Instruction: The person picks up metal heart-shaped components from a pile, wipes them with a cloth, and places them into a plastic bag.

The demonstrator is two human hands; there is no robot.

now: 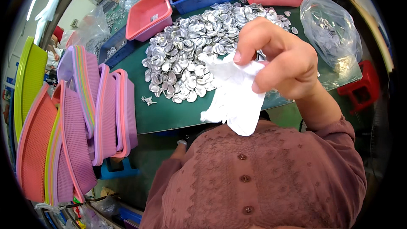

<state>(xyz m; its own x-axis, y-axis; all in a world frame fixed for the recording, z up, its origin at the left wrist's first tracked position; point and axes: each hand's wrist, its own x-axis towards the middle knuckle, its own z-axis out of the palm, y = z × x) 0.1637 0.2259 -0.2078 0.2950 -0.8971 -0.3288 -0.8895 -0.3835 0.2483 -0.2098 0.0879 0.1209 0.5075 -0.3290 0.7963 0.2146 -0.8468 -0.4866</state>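
My right hand point(284, 55) is raised in front of my chest, with thumb and fingers pinched on a limp, crumpled white tissue point(239, 97). The tissue hangs down past the near edge of the green table point(169, 116). Behind it spreads a large heap of small silver, petal-shaped pieces point(186, 59), partly covered by the hand and tissue. My left forearm point(179, 152) is low by my side, near the table's edge; the fingers of that hand are hidden. A few tiny silver bits point(148, 100) lie apart from the heap, at its near left.
Stacked pink, purple and green plastic baskets point(76, 131) stand at the left. A pink tray point(148, 15), blue crates point(205, 0) and another pink tray point(271, 1) line the back. A clear plastic bag point(333, 34) sits at the right, above a red stool point(360, 87).
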